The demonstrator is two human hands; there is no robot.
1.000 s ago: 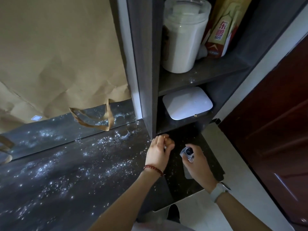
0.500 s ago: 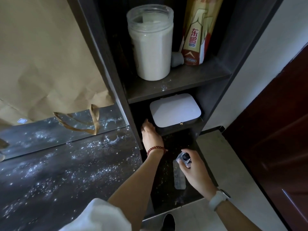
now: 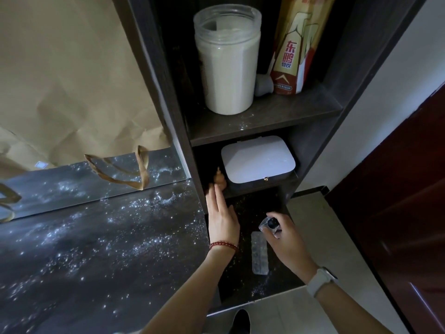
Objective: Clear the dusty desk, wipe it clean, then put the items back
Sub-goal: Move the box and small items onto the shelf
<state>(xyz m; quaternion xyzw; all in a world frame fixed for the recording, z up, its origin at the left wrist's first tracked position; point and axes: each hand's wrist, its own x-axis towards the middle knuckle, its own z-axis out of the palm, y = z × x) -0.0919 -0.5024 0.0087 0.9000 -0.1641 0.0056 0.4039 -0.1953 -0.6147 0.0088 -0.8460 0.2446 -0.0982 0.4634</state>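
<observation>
Dark desk top [image 3: 101, 256], shiny and covered in white dust specks. Brown paper bag [image 3: 72, 80] with looped handles at the back, by the wall. Tall dark shelf unit [image 3: 265, 121] on the right side.

Left hand [image 3: 222, 220], red bead bracelet on the wrist, flat with straight fingers, holding nothing. Just past its fingertips, on the low shelf: small brown gourd-shaped figure [image 3: 219, 182] (standing up, very close to the fingers, touching or not hard to tell). White flat box with round corners [image 3: 257, 160] right beside the little figure, on the same shelf.

Right hand [image 3: 286, 237], white watch on the wrist, fingers curled round a small clear bottle with a dark cap [image 3: 271, 225]. Bottle up in the air above the dusty dark ledge [image 3: 243, 283] under the shelves. Clear plastic pill strip [image 3: 259, 253] flat on that ledge, just left of the right hand, between the two arms.

Higher shelf: big see-through jar full of white powder [image 3: 228, 61], and a gold and red drink bottle [image 3: 293, 49] next to it.
</observation>
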